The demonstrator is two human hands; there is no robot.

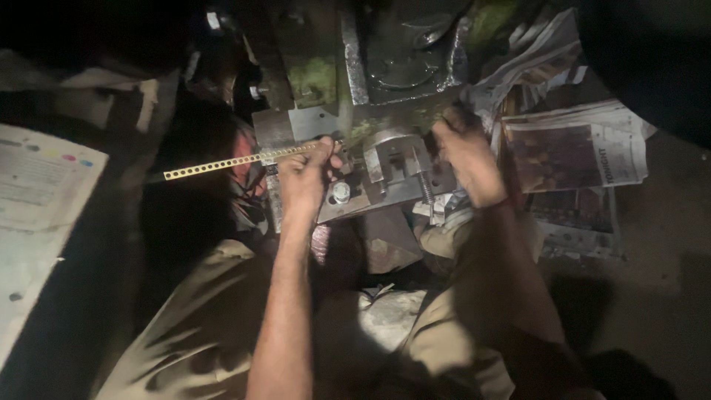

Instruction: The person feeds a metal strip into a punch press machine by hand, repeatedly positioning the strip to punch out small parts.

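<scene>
Dim workplace, seen from above, lit only in the middle.

Left hand [305, 178]: fingers curled and pressed together around a thin perforated metal strip [237, 161], yellowish, with a row of small round holes. Strip held almost level, slightly rising to the right; free end reaching far out to the left over the dark area, other end at the hand, just beside the steel fixture [392, 167]. Thumb on top of the strip, near the fixture edge.

Right hand [465, 159]: resting at the right side of the same fixture, back of the hand toward the camera. Fingers bent downward and close together, tips hidden behind the metal block; cannot tell whether gripping something or only pressing.

Fixture between both hands: grey steel block with a slot on top, mounted on a flat plate. Bolt head [341, 192] on the plate just under the left hand. Threaded screw [426, 189] standing at the front right of the block, close to the right wrist.

Behind the fixture: heavy machine body [355, 67], greenish and worn, partly in shadow.

To the right: crumpled newspapers [574, 144] spread on the floor, touching the machine base. At far left: a pale printed sheet [37, 200], well apart from the hands.

Below: knees in beige trousers [200, 326], both forearms stretched forward above them.
</scene>
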